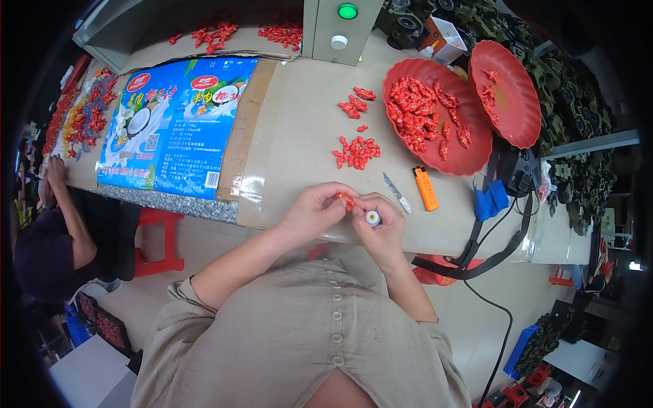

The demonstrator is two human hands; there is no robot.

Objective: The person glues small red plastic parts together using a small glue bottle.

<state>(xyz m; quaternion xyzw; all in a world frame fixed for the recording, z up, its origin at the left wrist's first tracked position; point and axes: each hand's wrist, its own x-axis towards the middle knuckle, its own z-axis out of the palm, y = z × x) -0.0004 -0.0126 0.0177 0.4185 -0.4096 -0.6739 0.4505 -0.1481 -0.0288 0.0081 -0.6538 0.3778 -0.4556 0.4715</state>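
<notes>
Close to the table's near edge, my left hand (317,208) pinches a small red plastic figure piece (345,200). The fingertips of my right hand (382,230) meet the same piece from the other side. Tucked in my right hand is a slim white tube (372,217), its round end facing up; the rest of it is hidden by the fingers. Just beyond lie a small pointed knife blade (397,193) and an orange lighter (426,189). Loose red pieces (357,153) form small groups farther back on the table.
A red scalloped plate (469,162) heaped with red pieces overlaps a second red plate (524,129). A blue printed carton sheet (178,129) covers the left side. A grey box with a green light (340,34) stands behind. Black straps and a cable (500,262) hang at the right. Another person (58,245) works at the far left.
</notes>
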